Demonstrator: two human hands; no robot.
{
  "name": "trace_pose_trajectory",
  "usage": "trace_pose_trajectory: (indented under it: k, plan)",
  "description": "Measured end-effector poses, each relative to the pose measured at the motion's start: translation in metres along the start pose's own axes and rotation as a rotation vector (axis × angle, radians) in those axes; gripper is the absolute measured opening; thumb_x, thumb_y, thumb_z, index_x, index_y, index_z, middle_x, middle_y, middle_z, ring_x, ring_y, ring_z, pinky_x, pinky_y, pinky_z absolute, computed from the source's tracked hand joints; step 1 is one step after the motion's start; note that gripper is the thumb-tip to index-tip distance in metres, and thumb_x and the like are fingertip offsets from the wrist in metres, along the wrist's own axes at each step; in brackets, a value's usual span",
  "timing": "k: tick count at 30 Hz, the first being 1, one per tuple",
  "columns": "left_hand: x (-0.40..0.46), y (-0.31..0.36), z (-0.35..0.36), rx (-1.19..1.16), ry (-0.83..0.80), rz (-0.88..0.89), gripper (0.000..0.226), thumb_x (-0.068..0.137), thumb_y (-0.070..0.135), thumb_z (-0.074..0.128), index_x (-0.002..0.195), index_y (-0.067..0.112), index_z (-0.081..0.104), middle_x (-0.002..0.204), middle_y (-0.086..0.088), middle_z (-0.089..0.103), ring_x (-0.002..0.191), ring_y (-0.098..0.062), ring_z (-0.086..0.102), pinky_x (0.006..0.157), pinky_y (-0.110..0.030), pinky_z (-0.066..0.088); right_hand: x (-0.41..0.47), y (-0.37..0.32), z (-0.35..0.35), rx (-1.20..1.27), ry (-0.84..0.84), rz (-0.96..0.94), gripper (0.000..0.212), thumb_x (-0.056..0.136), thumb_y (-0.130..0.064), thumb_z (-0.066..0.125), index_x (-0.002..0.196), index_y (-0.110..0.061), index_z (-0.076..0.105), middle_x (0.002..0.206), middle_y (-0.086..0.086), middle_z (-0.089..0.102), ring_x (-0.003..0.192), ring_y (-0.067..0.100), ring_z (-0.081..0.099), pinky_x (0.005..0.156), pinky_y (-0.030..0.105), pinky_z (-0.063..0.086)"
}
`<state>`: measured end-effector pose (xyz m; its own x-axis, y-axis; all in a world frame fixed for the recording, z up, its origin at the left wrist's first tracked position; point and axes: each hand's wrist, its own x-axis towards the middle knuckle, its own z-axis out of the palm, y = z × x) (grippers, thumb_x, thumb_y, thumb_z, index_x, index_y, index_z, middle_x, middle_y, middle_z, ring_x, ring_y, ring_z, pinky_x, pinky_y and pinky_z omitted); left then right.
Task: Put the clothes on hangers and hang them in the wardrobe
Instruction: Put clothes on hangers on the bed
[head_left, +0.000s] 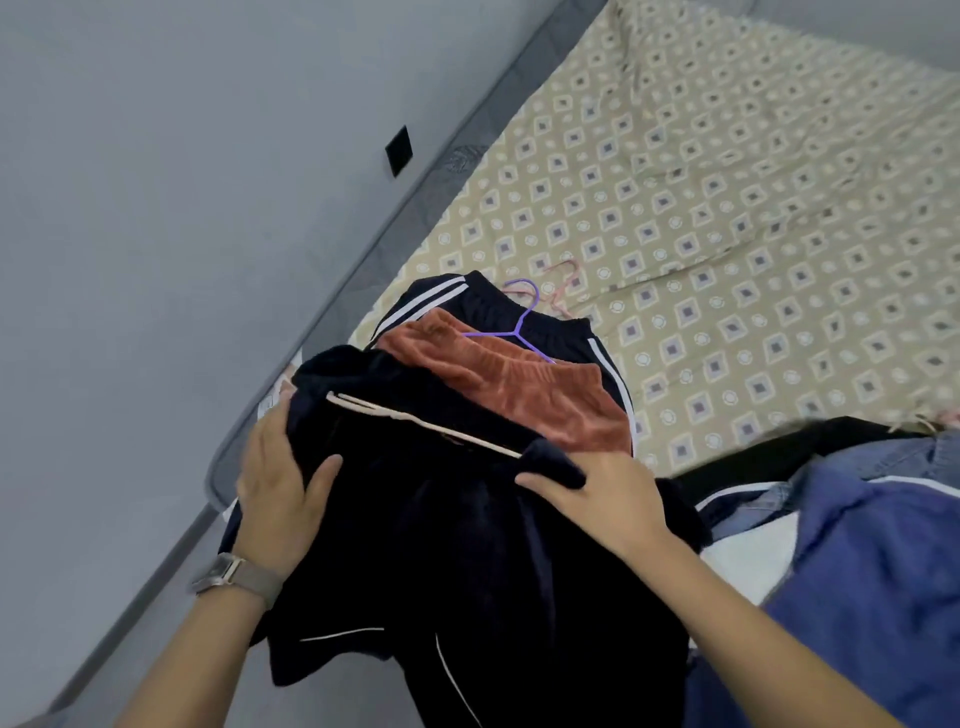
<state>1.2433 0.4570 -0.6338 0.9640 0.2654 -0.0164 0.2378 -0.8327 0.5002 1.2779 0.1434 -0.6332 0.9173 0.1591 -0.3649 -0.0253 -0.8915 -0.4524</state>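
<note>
Both forearms reach up from the bottom of the frame to a dark navy garment (467, 545) with thin white piping, held at lower centre. At its left edge the left hand (278, 483), a watch (228, 577) on its wrist, grips the cloth with the thumb pressed over the fabric. At the right the right hand (597, 493) pinches a fold near the end of a pale hanger bar (421, 423) that runs across the garment's top.

Just above, toward the centre, lies a rust-orange garment (519, 384) on dark trousers with white side stripes (488, 301); a purple hanger (519, 327) rests on them, and a pink hanger (563, 288) lies beside it. All this sits on a bed (727, 182) with a beige patterned sheet filling the upper right. At lower right lies a heap of blue clothes (857, 561). Grey floor (130, 234) takes up the left.
</note>
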Motion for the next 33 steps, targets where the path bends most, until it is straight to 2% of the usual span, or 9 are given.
trace_pose_trajectory:
  k: [3, 6, 8, 10, 13, 15, 19, 25, 33]
  plan:
    - [-0.007, -0.002, -0.016, 0.006, -0.044, 0.016, 0.073, 0.088, 0.035, 0.063, 0.146, 0.011, 0.025, 0.146, -0.017, 0.034, 0.135, -0.036, 0.031, 0.111, -0.052, 0.025, -0.03, 0.003, -0.023, 0.168, 0.007, -0.015, 0.058, 0.06, -0.095, 0.04, 0.059, -0.038, 0.052, 0.047, -0.004, 0.049, 0.049, 0.012, 0.044, 0.053, 0.037, 0.035]
    - [-0.012, 0.013, -0.036, -0.024, -0.024, 0.08, 0.066, 0.085, 0.054, 0.04, 0.144, 0.031, 0.023, 0.15, -0.007, 0.031, 0.14, -0.03, 0.026, 0.112, -0.055, 0.022, -0.052, 0.01, -0.05, 0.229, 0.044, -0.015, 0.067, 0.058, -0.095, 0.043, 0.05, -0.028, 0.047, 0.044, -0.009, 0.045, 0.043, 0.01, 0.034, 0.052, 0.037, 0.034]
    - [-0.017, 0.028, -0.049, 0.006, 0.016, 0.141, 0.059, 0.085, 0.051, 0.039, 0.14, 0.032, 0.03, 0.145, -0.004, 0.037, 0.137, -0.029, 0.03, 0.109, -0.054, 0.024, -0.065, 0.014, -0.072, 0.224, 0.072, -0.025, 0.08, 0.055, -0.096, 0.044, 0.046, -0.017, 0.032, 0.041, -0.004, 0.04, 0.04, 0.011, 0.031, 0.05, 0.035, 0.028]
    - [-0.027, 0.05, -0.063, 0.048, 0.044, 0.192, 0.049, 0.086, 0.049, 0.038, 0.13, 0.029, 0.044, 0.131, 0.001, 0.049, 0.129, -0.026, 0.039, 0.101, -0.042, 0.022, -0.081, 0.016, -0.095, 0.224, 0.078, -0.027, 0.082, 0.054, -0.095, 0.046, 0.042, -0.014, 0.037, 0.04, -0.006, 0.041, 0.038, 0.011, 0.034, 0.047, 0.029, 0.025]
    - [-0.051, 0.087, -0.081, 0.054, 0.06, 0.198, 0.035, 0.085, 0.052, 0.033, 0.1, 0.03, 0.055, 0.098, 0.009, 0.058, 0.102, -0.023, 0.055, 0.087, -0.035, 0.02, -0.111, 0.017, -0.127, 0.183, 0.1, -0.069, 0.04, 0.065, -0.078, 0.058, 0.05, -0.041, 0.052, 0.042, -0.015, 0.046, 0.041, 0.005, 0.044, 0.044, 0.025, 0.028]
    - [-0.075, 0.112, -0.093, 0.007, 0.089, 0.173, 0.033, 0.084, 0.054, 0.031, 0.09, 0.03, 0.052, 0.087, 0.008, 0.057, 0.092, -0.023, 0.055, 0.083, -0.033, 0.02, -0.134, 0.022, -0.144, 0.154, 0.126, -0.072, 0.035, 0.069, -0.073, 0.063, 0.049, -0.046, 0.051, 0.042, -0.016, 0.045, 0.038, 0.009, 0.039, 0.043, 0.025, 0.024]
    - [-0.138, 0.161, -0.127, -0.071, 0.197, 0.17, 0.027, 0.083, 0.055, 0.034, 0.083, 0.034, 0.052, 0.083, 0.009, 0.057, 0.091, -0.019, 0.05, 0.086, -0.031, 0.019, -0.189, 0.038, -0.167, 0.236, 0.227, -0.063, 0.078, 0.051, -0.087, 0.048, 0.044, -0.011, 0.033, 0.041, -0.002, 0.034, 0.042, 0.01, 0.029, 0.05, 0.034, 0.025]
    - [-0.231, 0.228, -0.189, -0.057, 0.315, 0.138, 0.036, 0.079, 0.059, 0.038, 0.083, 0.03, 0.058, 0.088, 0.01, 0.059, 0.099, -0.021, 0.052, 0.098, -0.043, 0.024, -0.28, 0.049, -0.197, 0.341, 0.296, -0.142, 0.071, 0.059, -0.076, 0.064, 0.049, -0.018, 0.023, 0.042, -0.005, 0.023, 0.043, 0.007, 0.024, 0.05, 0.032, 0.023]
    - [-0.344, 0.281, -0.262, -0.136, 0.363, 0.186, 0.03, 0.08, 0.06, 0.04, 0.082, 0.034, 0.056, 0.079, 0.018, 0.057, 0.098, -0.023, 0.056, 0.101, -0.052, 0.033, -0.409, 0.038, -0.251, 0.223, 0.521, -0.124, 0.071, 0.062, -0.075, 0.063, 0.049, -0.01, 0.036, 0.043, -0.001, 0.03, 0.045, 0.01, 0.033, 0.049, 0.034, 0.028]
